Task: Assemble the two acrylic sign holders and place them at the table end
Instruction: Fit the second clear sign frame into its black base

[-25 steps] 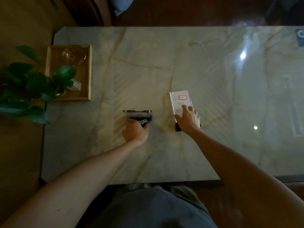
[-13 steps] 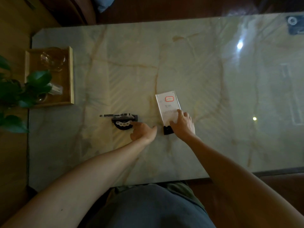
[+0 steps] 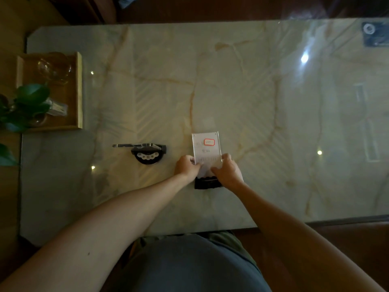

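A clear acrylic sign panel [image 3: 206, 147] with a white card and a red-framed label lies flat on the marble table [image 3: 231, 91]. Its near end meets a black base [image 3: 207, 183]. My left hand [image 3: 186, 167] grips the panel's left edge and my right hand [image 3: 228, 171] grips its right edge, both just above the base. To the left, apart from my hands, the other sign holder [image 3: 145, 151] stands on its black half-round base, its clear panel seen edge-on.
A wooden tray [image 3: 79, 91] with a glass bowl [image 3: 54, 67] sits at the table's left end, partly under green plant leaves [image 3: 29, 102]. A dark object [image 3: 374, 33] lies at the far right corner. The table's near edge runs just above my lap.
My left hand let go of the left sign holder and moved right to the flat panel's left edge. My right hand shifted to the panel's right edge. The camera view drifted.
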